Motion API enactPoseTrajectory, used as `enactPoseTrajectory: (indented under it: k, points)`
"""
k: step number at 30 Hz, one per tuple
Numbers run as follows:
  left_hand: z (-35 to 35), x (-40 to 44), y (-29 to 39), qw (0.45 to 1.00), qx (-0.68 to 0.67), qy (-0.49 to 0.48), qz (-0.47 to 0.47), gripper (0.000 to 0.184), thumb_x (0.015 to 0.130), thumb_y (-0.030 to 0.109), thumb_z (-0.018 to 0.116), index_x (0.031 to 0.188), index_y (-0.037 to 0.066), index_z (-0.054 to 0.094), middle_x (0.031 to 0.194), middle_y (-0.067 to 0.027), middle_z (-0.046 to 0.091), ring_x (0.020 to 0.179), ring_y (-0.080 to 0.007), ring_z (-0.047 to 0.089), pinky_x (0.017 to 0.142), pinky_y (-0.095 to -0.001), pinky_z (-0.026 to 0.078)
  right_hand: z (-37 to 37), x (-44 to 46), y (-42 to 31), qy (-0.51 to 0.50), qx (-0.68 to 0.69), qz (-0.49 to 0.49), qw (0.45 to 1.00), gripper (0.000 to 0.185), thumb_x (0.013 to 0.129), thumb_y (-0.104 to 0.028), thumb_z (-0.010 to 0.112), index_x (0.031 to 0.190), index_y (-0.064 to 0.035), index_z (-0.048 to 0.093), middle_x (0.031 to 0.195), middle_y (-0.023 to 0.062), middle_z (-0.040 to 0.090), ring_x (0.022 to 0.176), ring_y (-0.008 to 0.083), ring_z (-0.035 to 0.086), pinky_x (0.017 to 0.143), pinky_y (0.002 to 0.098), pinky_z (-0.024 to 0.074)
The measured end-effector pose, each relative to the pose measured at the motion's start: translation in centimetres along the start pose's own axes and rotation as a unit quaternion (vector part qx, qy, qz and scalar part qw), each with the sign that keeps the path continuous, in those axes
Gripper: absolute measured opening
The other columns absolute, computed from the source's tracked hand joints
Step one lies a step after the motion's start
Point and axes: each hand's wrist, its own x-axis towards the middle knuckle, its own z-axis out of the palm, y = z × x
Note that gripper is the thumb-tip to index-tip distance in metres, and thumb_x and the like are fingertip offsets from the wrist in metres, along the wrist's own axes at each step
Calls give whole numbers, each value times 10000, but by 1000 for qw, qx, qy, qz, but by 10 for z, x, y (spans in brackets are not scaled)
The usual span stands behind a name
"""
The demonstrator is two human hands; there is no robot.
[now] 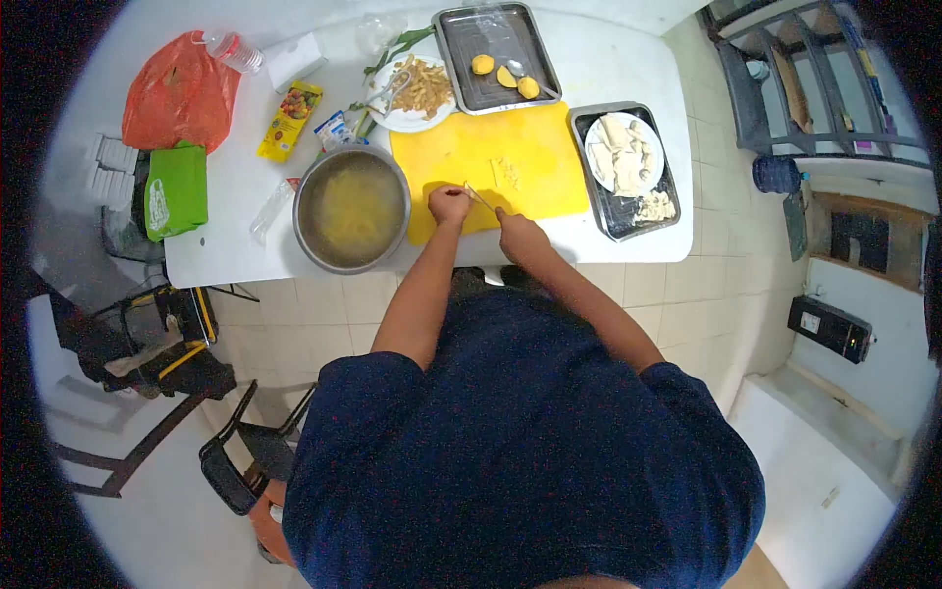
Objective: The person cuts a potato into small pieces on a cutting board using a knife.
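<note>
Knife (482,199), gripped in the right hand (525,240), points toward ten o'clock beside the closed left hand (450,204), contents unclear, which a slipping blade could cut.

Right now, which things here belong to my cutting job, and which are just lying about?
Cutting job: knife in your right hand, yellow cutting board, chopped pieces on it; probably the metal bowl.
Seemingly lying about: red plastic bag, green bag, clear plastic bottle.

item (467,186) at l hand (450,204) too sm. to id
</note>
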Motion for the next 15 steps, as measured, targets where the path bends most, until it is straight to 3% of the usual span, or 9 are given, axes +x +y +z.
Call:
enactPoseTrajectory:
  k: [8,11,15]
  points:
    - [9,8,-13,997,71,31,29,69,641,74,745,702,70,713,673,-53,684,619,-168,645,634,-297,524,-3,-3,-2,7,7,5,1000,323,862,-101,441,1140,39,529,808,254,638,749,394,649,667,491,523]
    - [16,18,-26,993,95,50,48,36,653,103,704,659,67,703,646,-93,673,615,-215,660,625,-313,527,-2,-4,-1,6,7,1,1000,353,855,-101,447,1171,35,523,810,256,635,743,395,643,660,497,517]
    - [15,10,-18,998,45,32,12,43,649,102,698,653,60,698,638,-93,669,604,-211,657,622,-314,527,15,-7,16,23,8,-8,1000,421,841,-95,459,1248,9,486,812,253,631,737,398,634,657,501,510]
